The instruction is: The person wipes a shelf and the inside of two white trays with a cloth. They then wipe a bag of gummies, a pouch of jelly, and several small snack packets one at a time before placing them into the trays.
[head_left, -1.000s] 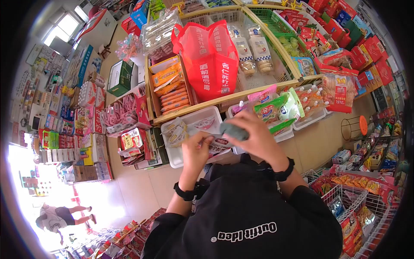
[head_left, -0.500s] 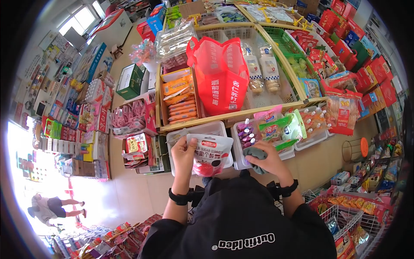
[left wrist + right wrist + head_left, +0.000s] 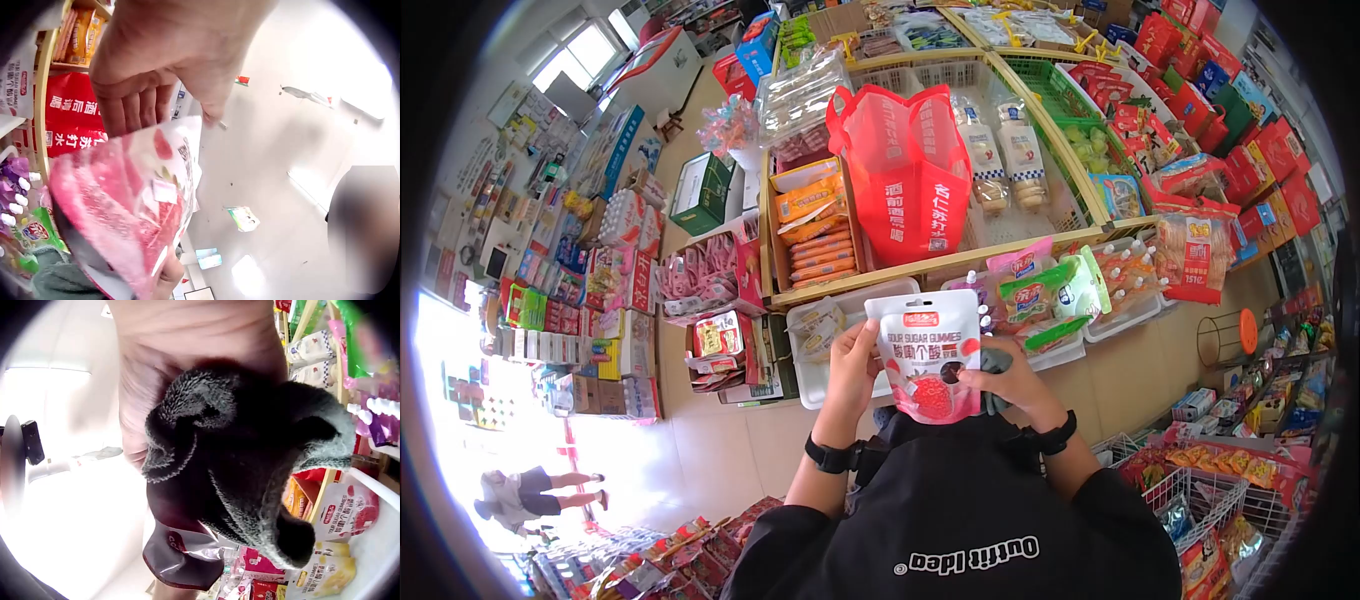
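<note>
A white and pink pouch of sour sugar gummies (image 3: pixel 928 355), with a strawberry printed on its front, is held upright between both hands in the head view. My left hand (image 3: pixel 852 365) pinches its left edge. On the other side, my right hand (image 3: pixel 1018 382) has its thumb on the front of the pouch and a grey-green cloth (image 3: pixel 250 450) bunched in the palm. That cloth (image 3: pixel 59 275) also shows behind the pouch (image 3: pixel 125 194) in the left wrist view. A white tray (image 3: pixel 808 385) with more pouches lies below the hands, partly covered by the held pouch.
Pouch drinks and jelly bags (image 3: pixel 1040 295) fill trays to the right. Behind stands a wooden-edged display (image 3: pixel 990 250) with a red carrier bag (image 3: pixel 905 190) and a box of orange packets (image 3: pixel 818 235). Wire baskets (image 3: pixel 1200 465) are at lower right; a person (image 3: pixel 530 497) is far left.
The left hand has lifted the gummy pouch from over the tray and brought it right. The right hand, still with the cloth, has come in from the right to hold the pouch's right side.
</note>
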